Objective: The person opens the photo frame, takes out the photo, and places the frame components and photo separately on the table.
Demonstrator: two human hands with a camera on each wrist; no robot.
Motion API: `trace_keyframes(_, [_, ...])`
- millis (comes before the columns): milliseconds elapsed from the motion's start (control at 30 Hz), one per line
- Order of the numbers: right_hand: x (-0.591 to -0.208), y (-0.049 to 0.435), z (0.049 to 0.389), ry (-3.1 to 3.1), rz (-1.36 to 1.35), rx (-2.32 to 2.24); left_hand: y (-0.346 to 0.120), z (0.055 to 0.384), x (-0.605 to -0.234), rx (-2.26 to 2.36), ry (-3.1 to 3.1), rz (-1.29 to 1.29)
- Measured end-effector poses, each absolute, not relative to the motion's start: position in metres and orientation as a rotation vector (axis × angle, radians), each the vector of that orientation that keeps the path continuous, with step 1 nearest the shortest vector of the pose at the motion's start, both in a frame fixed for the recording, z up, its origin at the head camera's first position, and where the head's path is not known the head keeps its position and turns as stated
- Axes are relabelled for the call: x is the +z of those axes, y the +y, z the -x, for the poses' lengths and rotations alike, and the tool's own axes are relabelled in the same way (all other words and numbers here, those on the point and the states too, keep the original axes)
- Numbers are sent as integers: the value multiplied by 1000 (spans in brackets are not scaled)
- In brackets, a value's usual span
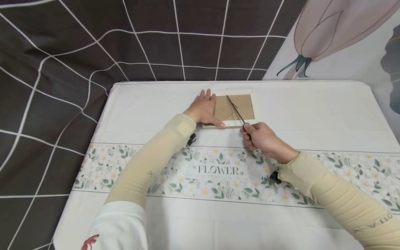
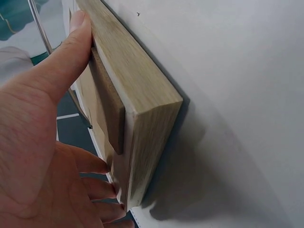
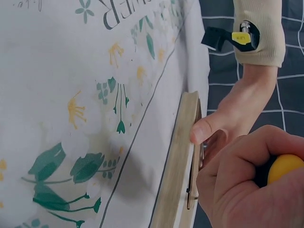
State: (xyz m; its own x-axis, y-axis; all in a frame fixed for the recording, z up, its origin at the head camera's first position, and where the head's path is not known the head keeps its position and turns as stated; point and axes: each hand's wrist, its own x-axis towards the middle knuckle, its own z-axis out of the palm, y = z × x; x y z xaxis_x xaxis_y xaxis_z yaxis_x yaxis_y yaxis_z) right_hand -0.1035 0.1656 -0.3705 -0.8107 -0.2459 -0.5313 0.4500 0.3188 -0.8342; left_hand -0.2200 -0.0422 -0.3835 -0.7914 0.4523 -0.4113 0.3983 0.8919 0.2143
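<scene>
A picture frame (image 1: 255, 106) with pale wooden sides (image 2: 137, 71) lies on the table, brown backing board (image 1: 221, 107) facing up. My left hand (image 1: 204, 108) is spread over its left end. The left thumb rests along the near edge, while the other fingers reach toward the far edge. From the lower right, my right hand (image 1: 262, 138) grips a screwdriver (image 1: 240, 115) by its handle, whose yellow end (image 3: 287, 169) shows in the right wrist view. The long thin shaft slants across the board; whether its tip touches the board I cannot tell.
A white tablecloth (image 1: 315, 114) with a floral band (image 1: 215, 185) covers the table. Behind and to the left hangs dark cloth with white grid lines (image 1: 200, 48). Each wrist carries a small black camera mount (image 3: 218, 39) strapped over a beige sleeve (image 1: 150, 163).
</scene>
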Motion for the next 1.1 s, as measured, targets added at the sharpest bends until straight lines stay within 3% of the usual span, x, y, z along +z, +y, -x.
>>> trace_keyframes(667, [-363,178,94,2160,-120,-1484,-43,220,-385,187,2598,-605])
trace_keyframes(1100, [-367,216,89,2373,-117,-1352,-43,220,-385,200,2607,-608])
